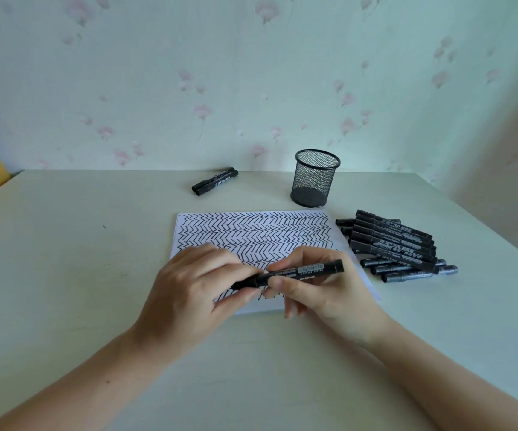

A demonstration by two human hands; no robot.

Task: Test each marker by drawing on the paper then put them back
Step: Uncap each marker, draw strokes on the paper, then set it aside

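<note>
Two hands meet over the near edge of the white sheet of paper [251,231], sharing one black marker with a white barcode label [288,273]. The right hand [323,290] has its fingers [282,286] curled round the barrel, thumb on the near side, holding it nearly level and off the sheet. The left hand [195,284] pinches the left end, where the cap sits — a grip that suggests the cap is being pulled off or pressed back on, though which of the two cannot be told from here. No bare tip is visible.

Rows of black zigzag strokes cover almost the whole sheet, so much testing looks done already and little blank space is left, mostly hidden under the hands.

To the right of the paper lies a loose pile of black markers [397,244], stacked crosswise within easy reach of the right hand. A pair of black markers [215,181] lies apart at the far left, near the wall — perhaps set aside for a reason, though that is a guess. The black wire-mesh pen cup [315,178] stands upright beyond the paper and appears empty, so the putting back seems yet to come. All of it rests on the pale bench [65,275].
</note>
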